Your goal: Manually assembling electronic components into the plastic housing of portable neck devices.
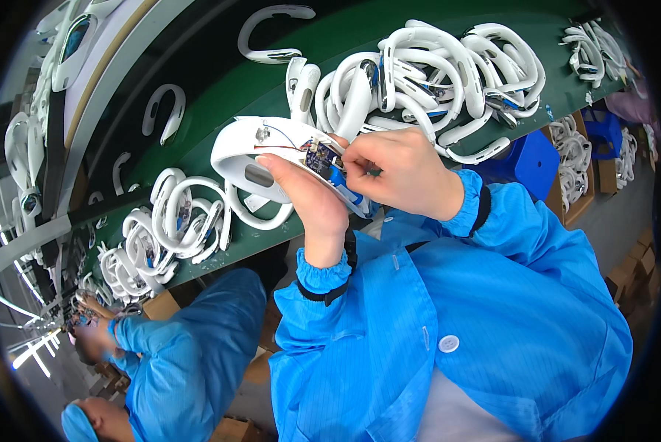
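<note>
An opened white neck fan (234, 151), a curved C-shaped band, is held up over the table's near edge. My left hand (308, 202) grips it from below, thumb along its inner side. Inside the opened end sits a small dark circuit board (319, 158) with thin wires running along the shell, and a blue part (338, 179) shows beside it. My right hand (404, 169) is at the board with its fingers pinched together; whatever lies between the fingertips is hidden.
Behind my hands, a pile of white neck fans (426, 74) lies on the green table (360, 33). Another pile (176, 214) is to the left. A blue stool (525, 166) and a carton of bands (570, 158) stand at right. A co-worker in blue (190, 353) works at lower left.
</note>
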